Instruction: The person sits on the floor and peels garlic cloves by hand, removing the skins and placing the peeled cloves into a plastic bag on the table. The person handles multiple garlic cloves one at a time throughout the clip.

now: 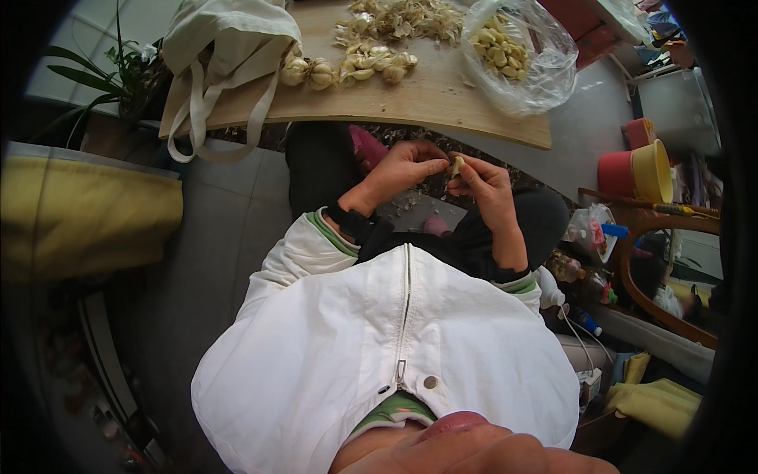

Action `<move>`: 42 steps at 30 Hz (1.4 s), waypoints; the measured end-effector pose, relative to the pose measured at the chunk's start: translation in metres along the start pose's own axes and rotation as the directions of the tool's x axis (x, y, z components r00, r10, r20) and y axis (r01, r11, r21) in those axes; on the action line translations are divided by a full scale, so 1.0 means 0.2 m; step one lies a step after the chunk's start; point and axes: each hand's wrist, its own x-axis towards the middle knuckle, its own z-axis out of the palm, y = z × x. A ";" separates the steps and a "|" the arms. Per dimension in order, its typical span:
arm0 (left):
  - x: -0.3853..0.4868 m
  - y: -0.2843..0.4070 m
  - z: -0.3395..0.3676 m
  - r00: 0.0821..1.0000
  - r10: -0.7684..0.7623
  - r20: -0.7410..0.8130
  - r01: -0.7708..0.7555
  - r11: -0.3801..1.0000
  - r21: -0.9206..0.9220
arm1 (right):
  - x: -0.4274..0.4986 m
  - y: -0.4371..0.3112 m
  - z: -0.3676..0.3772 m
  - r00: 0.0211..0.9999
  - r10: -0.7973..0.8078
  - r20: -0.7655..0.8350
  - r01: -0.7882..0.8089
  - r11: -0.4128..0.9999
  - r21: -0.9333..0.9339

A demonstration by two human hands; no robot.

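My right hand [487, 181] pinches a pale garlic clove [458, 166] between thumb and fingers, above my lap. Close to its left side is my left hand [411, 161], thumb and fingertips drawn together; whether a scrap of skin is between them is hidden. Past my knees, a wooden board [408, 109] carries unpeeled garlic cloves [379, 61], with whole garlic bulbs [321, 73] to their left. A heap of garlic skins [408, 21] lies behind them. At the board's right, an open clear plastic bag [548, 77] holds many peeled cloves [500, 47].
A cream cloth bag [237, 35] rests on the board's left end, its straps hanging over the edge. Loose skins [408, 204] litter the floor between my legs. To the right are a yellow bucket [651, 172], an oval mirror [675, 272] and several bottles. A potted plant [133, 86] stands left.
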 end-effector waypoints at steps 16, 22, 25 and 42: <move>0.00 -0.03 -0.02 1.000 -0.022 0.003 0.022 0.997 -0.074 | -0.01 -0.03 0.09 0.966 -0.252 0.053 0.246 0.843 -0.479; 0.01 -0.05 -0.02 1.000 -0.027 0.010 0.028 0.990 -0.141 | -0.01 -0.02 0.10 0.962 -0.261 0.081 0.270 0.860 -0.432; 0.02 -0.05 0.00 0.999 0.026 -0.018 -0.028 0.993 -0.115 | 0.00 0.00 0.10 0.986 -0.165 0.035 0.169 0.957 -0.237; 0.02 -0.04 -0.02 1.000 0.002 0.000 -0.002 0.999 -0.039 | 0.01 -0.01 -0.01 0.997 0.016 0.074 -0.029 0.982 0.184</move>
